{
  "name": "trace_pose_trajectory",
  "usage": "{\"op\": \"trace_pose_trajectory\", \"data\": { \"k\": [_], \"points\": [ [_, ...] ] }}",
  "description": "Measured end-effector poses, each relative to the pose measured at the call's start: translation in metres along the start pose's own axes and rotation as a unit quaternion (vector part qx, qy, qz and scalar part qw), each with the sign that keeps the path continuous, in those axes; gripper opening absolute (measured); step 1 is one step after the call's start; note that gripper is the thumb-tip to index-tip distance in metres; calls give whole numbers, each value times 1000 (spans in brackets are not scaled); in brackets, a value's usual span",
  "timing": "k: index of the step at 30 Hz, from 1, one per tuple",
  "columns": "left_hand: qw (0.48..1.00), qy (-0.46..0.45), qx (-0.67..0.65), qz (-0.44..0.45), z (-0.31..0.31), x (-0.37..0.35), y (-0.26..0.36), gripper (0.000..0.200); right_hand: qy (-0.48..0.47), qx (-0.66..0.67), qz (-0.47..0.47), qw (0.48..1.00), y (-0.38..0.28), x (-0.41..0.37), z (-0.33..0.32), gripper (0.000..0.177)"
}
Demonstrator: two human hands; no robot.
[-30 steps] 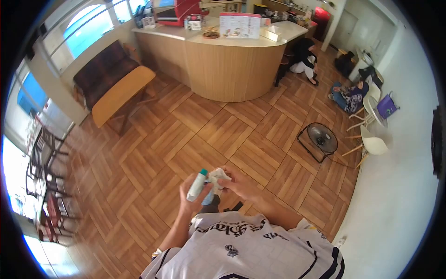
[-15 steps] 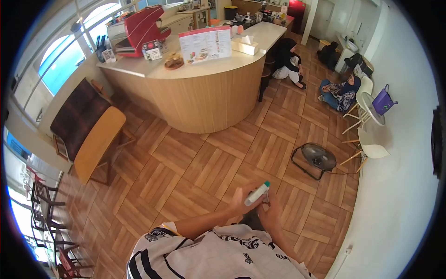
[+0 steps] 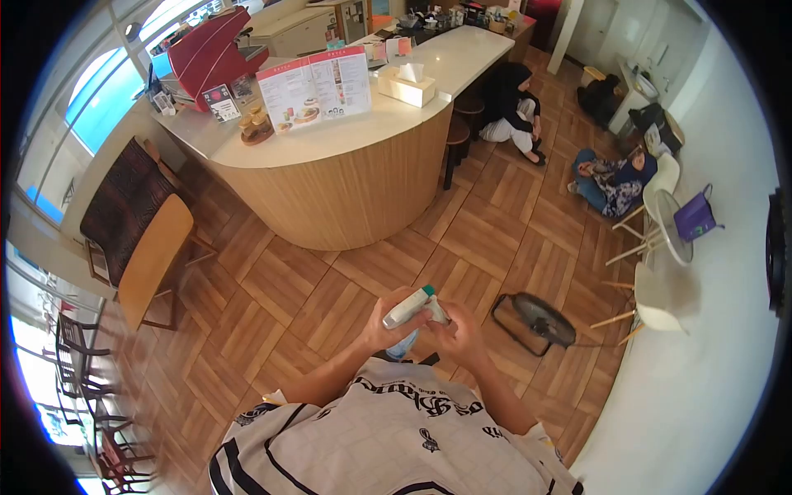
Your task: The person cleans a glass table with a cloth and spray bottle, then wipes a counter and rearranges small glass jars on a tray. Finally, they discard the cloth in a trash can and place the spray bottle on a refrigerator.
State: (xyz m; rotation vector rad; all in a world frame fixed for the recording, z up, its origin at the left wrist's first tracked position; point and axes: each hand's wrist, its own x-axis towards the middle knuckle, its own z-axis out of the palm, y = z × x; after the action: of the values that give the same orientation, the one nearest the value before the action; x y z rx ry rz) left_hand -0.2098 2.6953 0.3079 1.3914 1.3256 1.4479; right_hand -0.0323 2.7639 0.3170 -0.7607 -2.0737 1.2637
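A small pale bottle with a green cap lies in my left hand, whose fingers are wrapped round it in front of my chest. Close beside it, my right hand is pinched on a small whitish thing that touches the bottle; it is too small to make out clearly. Both hands are almost together, above the wooden floor.
Ahead stands a curved counter with a menu board and tissue box. A floor fan is at right, near white chairs. Several people sit on the floor beyond. A bench and table stand left.
Both hands have moved up and left in view, with the bottle still in my left hand. The view has shifted, and the counter appears nearer.
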Motion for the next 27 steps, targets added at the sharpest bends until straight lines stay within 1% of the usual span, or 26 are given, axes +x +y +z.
{"op": "trace_pose_trajectory", "data": {
  "k": [1, 3, 4, 7, 9, 10, 12, 13, 14, 17, 19, 20, 23, 25, 27],
  "points": [
    [1000, -6, -18, -18, 4, 20, -4, 28, 6, 3, 9, 1000, 5, 16, -8, 33],
    [997, -21, -51, -53, 7, 61, -8, 28, 35, 71, 29, 996, 22, 44, -23, 34],
    [996, -40, -54, -52, 8, 83, -16, 29, 50, 105, 38, 992, 31, 58, -30, 35],
    [992, -104, -56, -45, 15, 149, -42, 33, 62, 45, 68, 995, 76, 95, -65, 30],
    [984, -168, -46, -33, 15, 203, -57, 37, 62, 43, 134, 988, 104, 119, -90, 32],
    [982, -177, -62, -33, 20, 230, -66, 38, 70, 40, 170, 982, 114, 134, -102, 32],
    [968, -241, -65, -27, 23, 296, -81, 38, 143, 98, 184, 968, 124, 166, -125, 28],
    [961, -264, -74, -32, 30, 315, -90, 37, 169, 124, 198, 958, 129, 172, -138, 27],
    [959, -263, -104, 10, 36, 338, -98, 37, 190, 128, 194, 954, 136, 183, -152, 27],
    [971, -197, -138, -5, 31, 389, -80, 34, 235, 164, 195, 938, 155, 213, -173, 27],
    [983, -146, -64, 95, 12, 415, -93, 28, 256, 186, 180, 932, 168, 253, -186, 28],
    [982, -116, -26, 144, 4, 427, -101, 26, 242, 211, 239, 916, 172, 272, -193, 32],
    [999, -10, -30, 20, -33, 424, -125, 21, 163, 238, 247, 925, 206, 338, -201, 33],
    [995, 20, 44, -83, -63, 410, -126, 18, 67, 199, 263, 942, 216, 393, -195, 32],
    [977, 115, 112, -141, -83, 388, -122, 18, -27, 193, 220, 956, 247, 444, -184, 34]
  ]
}}
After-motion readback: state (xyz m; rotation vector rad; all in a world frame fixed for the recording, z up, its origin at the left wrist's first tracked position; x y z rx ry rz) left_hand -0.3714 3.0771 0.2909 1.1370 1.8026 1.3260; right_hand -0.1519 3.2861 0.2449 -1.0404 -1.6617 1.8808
